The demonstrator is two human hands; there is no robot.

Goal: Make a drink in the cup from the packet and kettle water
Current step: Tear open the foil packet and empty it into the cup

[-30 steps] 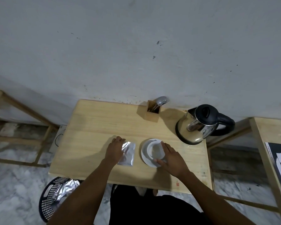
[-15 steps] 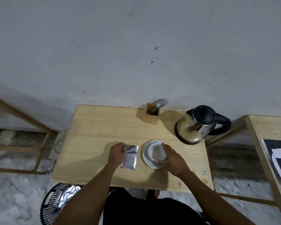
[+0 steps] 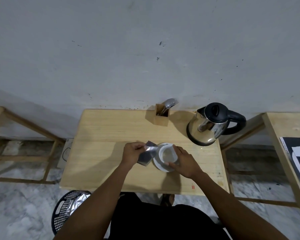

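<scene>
Near the front edge of the worktop (image 3: pixel 97 163), about midway along it, a white cup (image 3: pixel 167 153) stands upright on a white saucer (image 3: pixel 160 168). Cup interior looks pale; contents cannot be told. Right hand (image 3: pixel 184 161) curls round the cup's right side, thumb at the near rim, fingers against the far side: grip closed on the cup. Left hand (image 3: pixel 132 154) holds a silver foil packet (image 3: pixel 147 155) just left of the saucer. Grip closed on the packet's upper corner, pinched between thumb and fingers; packet tilted, its lower end down by the worktop surface, whether touching it cannot be told. Packet's right edge overlaps or meets the saucer rim; which one is unclear.

Steel kettle (image 3: pixel 207 127) with black lid and handle stands at the back right corner of the worktop, well apart from the cup. Wooden cutlery holder (image 3: pixel 161 116) with spoons and a fork sits at the back edge, left of the kettle. On the floor below the front left corner, a dark perforated basket (image 3: pixel 64 210) holds crumpled foil.
</scene>
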